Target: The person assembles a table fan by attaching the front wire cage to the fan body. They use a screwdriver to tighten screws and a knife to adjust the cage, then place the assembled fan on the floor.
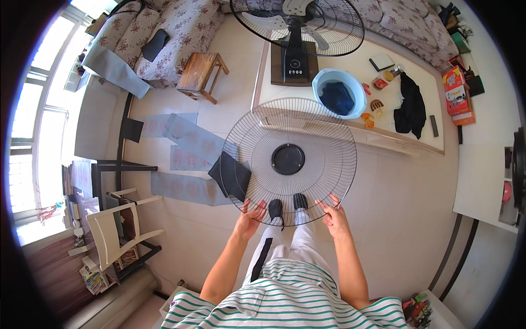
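A round wire fan guard (288, 159) with a dark central disc is held out in front of me over the floor. My left hand (252, 216) grips its near rim on the left, fingers curled at the wires. On the right, my right hand (333, 216) holds the same rim, fingertips on the wires. Beyond the guard, on a low table (378, 131), stands an electric fan (296, 41) with pale blades and a black cage behind them. Beside it is a light blue basin (361, 94) with dark cloth (337, 98) inside.
Black cloth (410, 107), a jar (380, 82) and orange peel (368, 119) lie on the table. A wooden stool (198, 74) stands left of it. Grey mats (183, 187) and a dark square mat (230, 176) cover the floor at left, near a white chair (112, 233). Flowered sofas (192, 27) line the back.
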`<state>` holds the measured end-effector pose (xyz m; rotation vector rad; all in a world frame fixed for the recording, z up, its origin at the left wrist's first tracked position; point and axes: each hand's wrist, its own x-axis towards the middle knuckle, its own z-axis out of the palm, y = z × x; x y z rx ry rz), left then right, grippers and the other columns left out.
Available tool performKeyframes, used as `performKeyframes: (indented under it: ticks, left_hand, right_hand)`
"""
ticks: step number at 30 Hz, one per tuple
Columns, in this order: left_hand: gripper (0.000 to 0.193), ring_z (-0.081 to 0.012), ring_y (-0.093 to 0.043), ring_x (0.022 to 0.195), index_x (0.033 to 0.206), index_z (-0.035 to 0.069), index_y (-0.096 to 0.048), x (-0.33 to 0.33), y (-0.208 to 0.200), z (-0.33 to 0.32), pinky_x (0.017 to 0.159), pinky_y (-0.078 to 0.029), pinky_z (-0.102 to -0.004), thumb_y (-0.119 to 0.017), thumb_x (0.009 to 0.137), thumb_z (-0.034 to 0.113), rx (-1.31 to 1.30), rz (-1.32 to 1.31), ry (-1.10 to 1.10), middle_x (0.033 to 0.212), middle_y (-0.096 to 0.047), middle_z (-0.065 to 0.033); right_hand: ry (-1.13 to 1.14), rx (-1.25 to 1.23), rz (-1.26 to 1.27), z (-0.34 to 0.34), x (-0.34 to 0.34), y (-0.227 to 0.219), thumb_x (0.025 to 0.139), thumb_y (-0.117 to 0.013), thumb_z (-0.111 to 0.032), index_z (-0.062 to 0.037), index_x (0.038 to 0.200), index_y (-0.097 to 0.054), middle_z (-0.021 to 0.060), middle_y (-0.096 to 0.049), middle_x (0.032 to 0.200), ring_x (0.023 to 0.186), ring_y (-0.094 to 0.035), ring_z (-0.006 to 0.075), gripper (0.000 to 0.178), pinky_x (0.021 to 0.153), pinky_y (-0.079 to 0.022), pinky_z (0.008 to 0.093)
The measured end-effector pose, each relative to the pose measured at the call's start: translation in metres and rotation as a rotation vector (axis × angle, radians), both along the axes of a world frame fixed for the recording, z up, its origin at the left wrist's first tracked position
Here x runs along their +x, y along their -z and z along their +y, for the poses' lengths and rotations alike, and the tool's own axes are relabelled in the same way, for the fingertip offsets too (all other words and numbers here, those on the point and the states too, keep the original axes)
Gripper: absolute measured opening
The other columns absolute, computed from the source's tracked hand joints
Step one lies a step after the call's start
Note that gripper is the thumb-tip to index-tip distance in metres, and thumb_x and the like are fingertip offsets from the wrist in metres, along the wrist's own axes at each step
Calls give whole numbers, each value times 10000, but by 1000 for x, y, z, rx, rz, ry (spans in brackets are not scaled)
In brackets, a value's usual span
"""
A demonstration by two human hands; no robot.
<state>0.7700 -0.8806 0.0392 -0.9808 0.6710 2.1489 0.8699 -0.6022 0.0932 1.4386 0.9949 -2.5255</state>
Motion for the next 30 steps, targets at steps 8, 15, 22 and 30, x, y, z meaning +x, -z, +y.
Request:
performKeyframes:
  ticks: [8,15,22,30]
  left_hand:
    - [684,-299,-389,1266,1260,262,-341,-15,-35,-11,998,-372,-511,-388,753,-196,58,86,64,1379,-363,-179]
    - [660,-312,-358,1283,1232,251,-354,-17,-38,-22,984,-386,-511,-393,748,-196,28,113,87,1372,-361,-190]
    - [623,-313,-394,1255,1195,250,-377,-2,-35,-26,969,-398,-501,-445,741,-172,1,70,126,1356,-379,-187]
    - [620,-303,-386,1268,1194,263,-380,9,-45,-39,977,-390,-491,-456,742,-154,38,133,100,1360,-386,-172]
  right_hand:
    - [-3,53,131,-18,0,-20,767,-434,38,-130,1393,-261,258,-493,1242,423,-244,16,670,395,-246,151]
    - [15,-2,93,-23,3,-21,757,-479,25,-62,1394,-214,198,-591,1124,408,-301,23,695,370,-256,170]
    - [41,20,26,-33,20,-19,759,-473,15,-35,1391,-195,204,-601,1100,378,-274,28,692,350,-244,178]
    - [4,54,62,-44,22,-33,769,-471,7,-26,1383,-202,206,-594,1108,386,-270,23,671,366,-243,172]
